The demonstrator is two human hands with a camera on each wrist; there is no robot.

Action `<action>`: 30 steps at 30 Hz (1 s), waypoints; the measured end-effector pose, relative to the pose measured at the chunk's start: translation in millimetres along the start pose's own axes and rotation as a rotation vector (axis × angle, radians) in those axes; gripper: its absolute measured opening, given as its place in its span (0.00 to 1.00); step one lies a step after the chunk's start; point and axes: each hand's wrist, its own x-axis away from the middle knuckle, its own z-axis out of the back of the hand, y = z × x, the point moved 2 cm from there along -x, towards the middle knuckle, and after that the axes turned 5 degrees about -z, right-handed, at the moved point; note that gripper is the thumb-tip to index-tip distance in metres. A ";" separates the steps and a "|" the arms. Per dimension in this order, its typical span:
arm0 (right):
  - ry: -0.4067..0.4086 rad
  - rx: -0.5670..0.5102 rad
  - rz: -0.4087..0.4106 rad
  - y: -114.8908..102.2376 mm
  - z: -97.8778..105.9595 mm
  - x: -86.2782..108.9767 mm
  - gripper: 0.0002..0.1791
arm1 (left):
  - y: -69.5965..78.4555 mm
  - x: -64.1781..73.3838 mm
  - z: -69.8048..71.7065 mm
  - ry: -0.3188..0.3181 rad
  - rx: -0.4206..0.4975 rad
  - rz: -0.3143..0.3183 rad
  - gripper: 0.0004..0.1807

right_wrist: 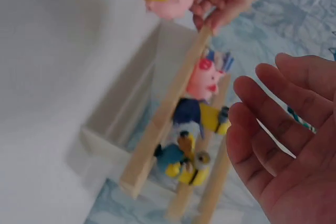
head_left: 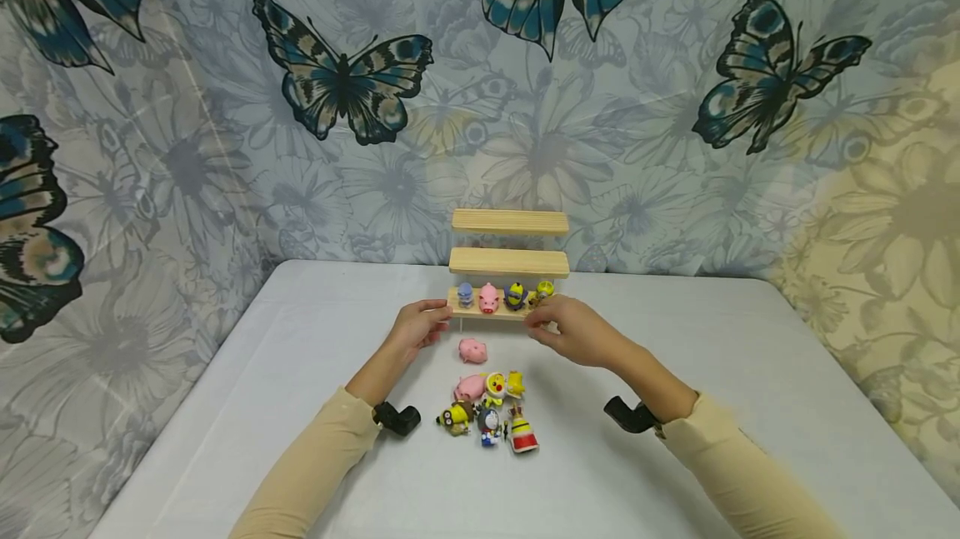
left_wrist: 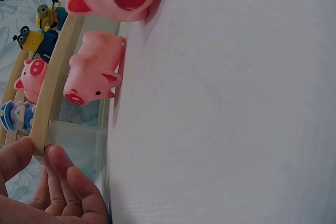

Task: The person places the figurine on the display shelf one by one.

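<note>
A three-tier wooden display shelf (head_left: 508, 262) stands at the table's back. My left hand (head_left: 420, 327) pinches the left end of its lowest board (left_wrist: 59, 61) between thumb and index finger. Close to the board's right end is my right hand (right_wrist: 294, 135), holding nothing, its fingers loosely extended. On that board stand a blue-capped figure (left_wrist: 18, 115), a pink pig (head_left: 488, 298), a minion in dark blue (head_left: 515, 296) and a minion with a small instrument (right_wrist: 184, 161). Another pink pig (left_wrist: 94, 69) lies on the table just before the shelf.
Nearer me on the white table (head_left: 300, 339) lies a cluster of figures: a pink pig (head_left: 469, 388), a yellow figure with a round white face (head_left: 495, 387), a minion (head_left: 456, 417), a blue-and-white figure (head_left: 490, 425) and a red-and-yellow figure (head_left: 521, 432). Butterfly-print cloth (head_left: 345, 189) hangs behind.
</note>
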 end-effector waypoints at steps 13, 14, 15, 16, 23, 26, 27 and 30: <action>-0.204 -0.013 0.003 -6.0 -47.1 -9.4 0.11 | -0.8 1.3 1.6 0.012 -0.015 0.011 0.20; -0.220 -0.014 -0.001 -6.0 -50.1 -10.2 0.11 | -0.6 1.4 1.8 0.011 -0.016 0.011 0.20; -0.237 -0.016 -0.006 -6.0 -52.7 -10.9 0.11 | -0.5 1.4 2.0 0.011 -0.016 0.011 0.20; -0.255 -0.021 -0.014 -6.0 -54.9 -11.5 0.11 | -0.5 1.4 2.0 0.009 -0.013 0.010 0.20; -0.376 -0.060 -0.059 -3.9 -63.6 -17.0 0.14 | -0.2 -0.2 0.9 -0.005 -0.004 0.002 0.20; -0.412 -0.075 -0.085 -3.0 -64.9 -19.5 0.16 | -0.1 -1.4 0.9 -0.007 -0.002 -0.002 0.20; -0.426 -0.083 -0.100 -2.5 -65.1 -20.4 0.16 | 0.0 -1.4 1.0 -0.006 0.000 -0.002 0.20; -0.469 -0.090 -0.143 -0.3 -65.6 -22.4 0.16 | 0.0 -0.9 1.0 -0.002 0.003 0.002 0.20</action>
